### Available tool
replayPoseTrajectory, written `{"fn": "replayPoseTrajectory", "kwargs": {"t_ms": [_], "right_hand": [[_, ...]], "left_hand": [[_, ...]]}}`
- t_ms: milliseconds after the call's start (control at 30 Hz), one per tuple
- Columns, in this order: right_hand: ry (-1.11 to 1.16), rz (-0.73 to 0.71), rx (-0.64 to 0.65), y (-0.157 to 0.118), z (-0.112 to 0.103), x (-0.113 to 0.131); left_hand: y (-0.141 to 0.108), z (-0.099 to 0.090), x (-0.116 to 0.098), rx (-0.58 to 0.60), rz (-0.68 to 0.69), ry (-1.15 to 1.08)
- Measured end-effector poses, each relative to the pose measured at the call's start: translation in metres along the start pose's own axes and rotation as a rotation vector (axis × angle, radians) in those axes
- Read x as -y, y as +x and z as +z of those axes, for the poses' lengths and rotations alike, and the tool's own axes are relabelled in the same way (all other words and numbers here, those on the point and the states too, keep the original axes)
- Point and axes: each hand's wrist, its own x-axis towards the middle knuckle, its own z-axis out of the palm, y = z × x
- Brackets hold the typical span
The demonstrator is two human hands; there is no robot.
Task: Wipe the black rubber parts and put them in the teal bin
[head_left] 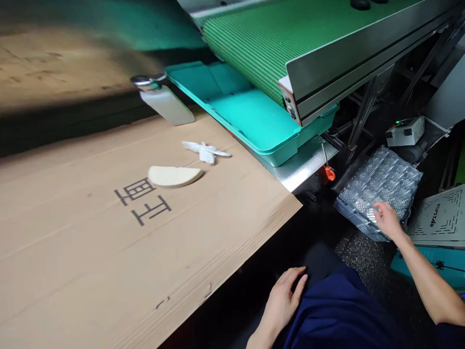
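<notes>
My left hand point(285, 298) rests on my dark-clad thigh, its fingers stretched out and holding nothing. On the right, my right hand point(389, 222) reaches down to a stack of clear plastic trays point(385, 174) near the floor. Its fingers are curled together at a small shiny, clear patch over the stack. Whether that patch is part of a tray or a separate piece cannot be made out.
A cardboard-covered table point(218, 242) bears a cream half-round pad point(176, 176), a crumpled white wipe point(207, 152) and a white pump bottle point(167, 104). A teal bin point(283, 150) sits under the green conveyor belt's end point(247, 48). An orange hook point(329, 173) hangs nearby.
</notes>
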Motion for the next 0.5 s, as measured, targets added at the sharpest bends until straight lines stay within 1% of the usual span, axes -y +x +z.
{"fn": "replayPoseTrajectory", "kwargs": {"t_ms": [67, 100, 133, 167, 200, 267, 300, 333, 367, 400, 433, 467, 500], "right_hand": [[0.001, 0.005, 0.117, -0.001, 0.015, 0.009], [0.010, 0.010, 0.132, 0.000, 0.015, 0.011], [0.023, 0.018, 0.111, 0.002, 0.010, 0.011], [0.038, 0.028, 0.054, 0.005, -0.002, 0.009], [0.052, 0.045, -0.024, 0.008, -0.018, 0.006], [0.077, 0.033, -0.128, 0.014, -0.056, 0.001], [0.078, 0.012, -0.161, 0.015, -0.073, 0.002], [0.086, -0.022, -0.168, 0.013, -0.085, 0.007], [0.094, -0.065, -0.164, 0.008, -0.091, 0.016], [0.097, -0.113, -0.175, -0.001, -0.090, 0.029], [0.086, -0.163, -0.199, -0.014, -0.083, 0.045], [0.064, -0.202, -0.268, -0.031, -0.070, 0.064], [0.047, -0.222, -0.366, -0.052, -0.055, 0.083]], "left_hand": [[0.005, -0.004, -0.007, 0.006, 0.007, -0.008], [0.007, -0.005, -0.011, 0.012, 0.007, -0.011], [0.008, -0.007, -0.016, 0.019, 0.006, -0.014], [0.010, -0.007, -0.021, 0.030, 0.005, -0.021], [0.013, -0.006, -0.025, 0.048, 0.008, -0.030], [0.020, -0.001, -0.030, 0.093, 0.024, -0.060], [0.026, 0.003, -0.032, 0.119, 0.035, -0.078], [0.031, 0.007, -0.035, 0.146, 0.041, -0.099], [0.036, 0.012, -0.040, 0.168, 0.038, -0.128], [0.040, 0.016, -0.047, 0.177, 0.022, -0.170], [0.042, 0.019, -0.058, 0.173, -0.005, -0.231], [0.042, 0.021, -0.072, 0.156, -0.035, -0.311], [0.041, 0.022, -0.088, 0.131, -0.059, -0.409]]}}
